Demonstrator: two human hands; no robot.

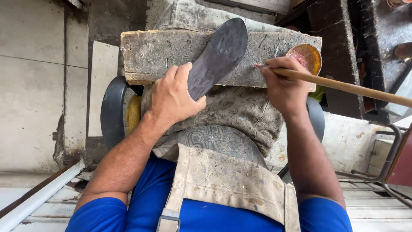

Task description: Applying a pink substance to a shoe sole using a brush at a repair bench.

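Head view
Count: one sole [216, 58], one board [171, 53], one brush [343, 86], one bowl [305, 58], two hands.
Sole: dark, lying slantwise across the board, its toe reaching past the board's far edge.
Left hand [171, 99]: pressing on the sole's heel end at the board's near edge, fingers curled over it, thumb alongside.
Right hand [283, 83]: clamping the brush's wooden handle, resting on the board right of the sole; bristle tip touching the board.
Bowl: sitting at the board's right end, just beyond the right hand.
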